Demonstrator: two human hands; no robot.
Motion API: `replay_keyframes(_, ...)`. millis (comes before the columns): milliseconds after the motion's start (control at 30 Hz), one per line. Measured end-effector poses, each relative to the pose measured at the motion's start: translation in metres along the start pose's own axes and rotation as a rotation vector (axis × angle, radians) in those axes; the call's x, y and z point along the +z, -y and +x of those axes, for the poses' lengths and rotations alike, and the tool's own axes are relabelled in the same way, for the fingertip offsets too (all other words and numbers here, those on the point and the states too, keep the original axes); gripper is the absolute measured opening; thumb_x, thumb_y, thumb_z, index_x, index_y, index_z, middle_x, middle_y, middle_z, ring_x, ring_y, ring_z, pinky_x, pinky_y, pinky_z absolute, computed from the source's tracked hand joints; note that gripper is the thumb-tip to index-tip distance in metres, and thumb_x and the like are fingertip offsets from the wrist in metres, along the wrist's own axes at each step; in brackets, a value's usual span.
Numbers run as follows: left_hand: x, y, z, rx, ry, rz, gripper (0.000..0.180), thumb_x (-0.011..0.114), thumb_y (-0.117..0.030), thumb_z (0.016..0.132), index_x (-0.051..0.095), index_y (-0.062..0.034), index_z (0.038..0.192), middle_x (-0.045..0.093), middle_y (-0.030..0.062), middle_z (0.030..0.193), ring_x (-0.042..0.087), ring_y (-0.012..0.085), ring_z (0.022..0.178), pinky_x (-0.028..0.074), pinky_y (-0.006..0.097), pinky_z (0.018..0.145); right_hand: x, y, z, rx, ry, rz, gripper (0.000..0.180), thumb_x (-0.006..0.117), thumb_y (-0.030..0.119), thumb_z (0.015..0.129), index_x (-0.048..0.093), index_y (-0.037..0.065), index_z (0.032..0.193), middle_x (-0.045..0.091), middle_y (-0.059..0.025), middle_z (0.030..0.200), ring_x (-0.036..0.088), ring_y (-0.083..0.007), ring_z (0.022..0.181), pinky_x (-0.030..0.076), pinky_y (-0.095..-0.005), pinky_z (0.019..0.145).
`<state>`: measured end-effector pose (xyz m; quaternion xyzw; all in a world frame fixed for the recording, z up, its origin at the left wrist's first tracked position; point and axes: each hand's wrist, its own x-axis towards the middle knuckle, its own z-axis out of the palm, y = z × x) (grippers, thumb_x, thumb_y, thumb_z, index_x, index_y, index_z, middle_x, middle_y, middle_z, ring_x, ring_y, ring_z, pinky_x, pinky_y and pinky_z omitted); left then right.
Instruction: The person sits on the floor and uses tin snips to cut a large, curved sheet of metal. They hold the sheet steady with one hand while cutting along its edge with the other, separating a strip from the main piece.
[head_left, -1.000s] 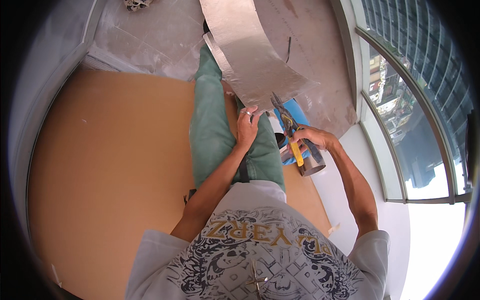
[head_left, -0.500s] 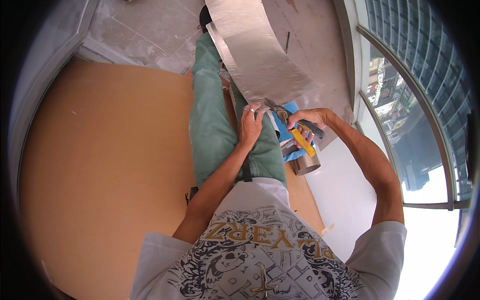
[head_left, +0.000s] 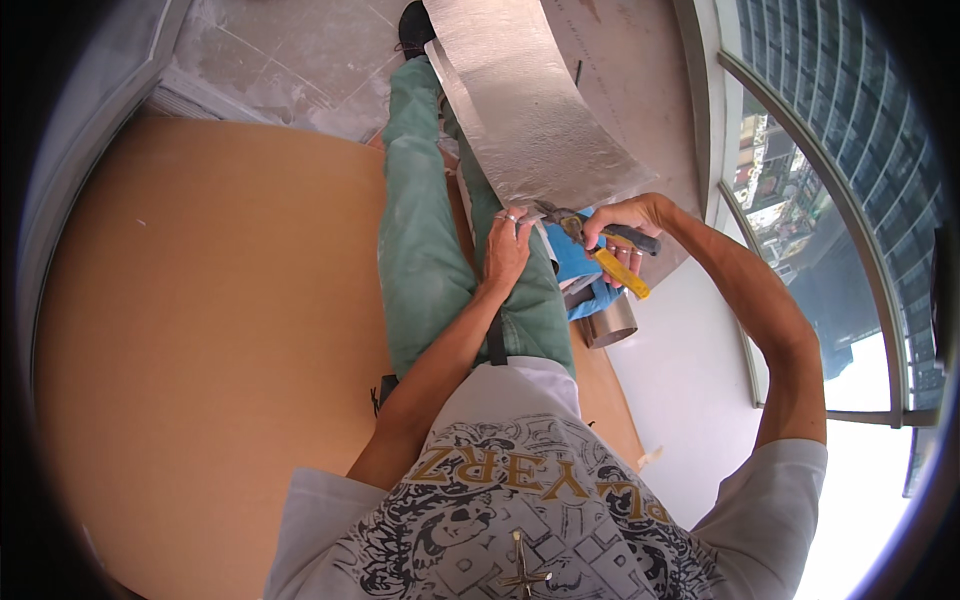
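A thin silvery metal sheet (head_left: 535, 100) with a crinkled surface slants over my right leg, curving toward its near end. My left hand (head_left: 506, 250), with a ring on one finger, pinches the near left corner of this sheet. In my right hand (head_left: 628, 228) is a pair of tin snips (head_left: 572, 228) with one yellow and one dark handle, the handles spread apart. Their jaws meet the sheet's near edge, just right of my left fingertips. Exactly how much metal lies between the blades is hard to see.
A blue item (head_left: 570, 255) and a shiny metal cylinder (head_left: 609, 322) lie beside my right thigh. On the left is a broad tan board (head_left: 210, 310). Curved window frames (head_left: 840, 150) rise at the right. Beyond the board is a dusty tiled floor (head_left: 290, 60).
My right hand and the snips have moved slightly right and up, turning a little. The sheet's near end has shifted slightly right. My left hand stays at the corner.
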<state>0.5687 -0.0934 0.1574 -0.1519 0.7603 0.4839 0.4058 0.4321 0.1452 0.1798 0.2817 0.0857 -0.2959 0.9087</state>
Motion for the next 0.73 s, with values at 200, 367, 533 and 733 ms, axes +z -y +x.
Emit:
replay_keyframes(200, 0.007, 0.004, 0.006, 0.007, 0.004, 0.054, 0.023, 0.061, -0.014, 0.092, 0.057, -0.0025, 0.112, 0.058, 0.0256, 0.107, 0.058, 0.0438, 0.099, 0.047, 0.047, 0.083, -0.009, 0.005, -0.004, 0.009, 0.023, -0.010, 0.051, 0.062, 0.046, 0.077, 0.057, 0.007, 0.109, 0.065, -0.0295, 0.106, 0.067, -0.0413, 0.097, 0.052, -0.0548, 0.089)
replay_keyframes(367, 0.006, 0.004, 0.007, -0.003, 0.012, 0.076, 0.023, 0.061, -0.016, 0.093, 0.057, -0.0026, 0.112, 0.059, 0.0258, 0.106, 0.058, 0.0444, 0.099, 0.047, 0.048, 0.082, -0.015, 0.011, -0.006, 0.050, 0.056, -0.022, 0.050, 0.061, 0.046, 0.078, 0.057, 0.008, 0.110, 0.066, -0.0290, 0.105, 0.067, -0.0406, 0.098, 0.050, -0.0541, 0.092)
replay_keyframes(533, 0.003, -0.004, 0.010, -0.054, 0.027, 0.043, 0.023, 0.059, -0.015, 0.094, 0.058, -0.0016, 0.111, 0.060, 0.0260, 0.105, 0.059, 0.0442, 0.097, 0.047, 0.048, 0.082, -0.011, 0.022, -0.011, 0.094, 0.054, -0.059, 0.052, 0.062, 0.045, 0.077, 0.055, 0.004, 0.107, 0.065, -0.0317, 0.104, 0.067, -0.0406, 0.097, 0.051, -0.0558, 0.090)
replay_keyframes(733, -0.002, -0.028, 0.015, -0.083, 0.019, 0.021, 0.024, 0.059, -0.016, 0.094, 0.059, -0.0023, 0.113, 0.061, 0.0257, 0.107, 0.059, 0.0433, 0.101, 0.047, 0.048, 0.084, -0.008, 0.018, -0.009, 0.038, -0.013, 0.025, 0.047, 0.059, 0.046, 0.081, 0.056, 0.010, 0.111, 0.066, -0.0290, 0.104, 0.067, -0.0402, 0.096, 0.049, -0.0563, 0.090)
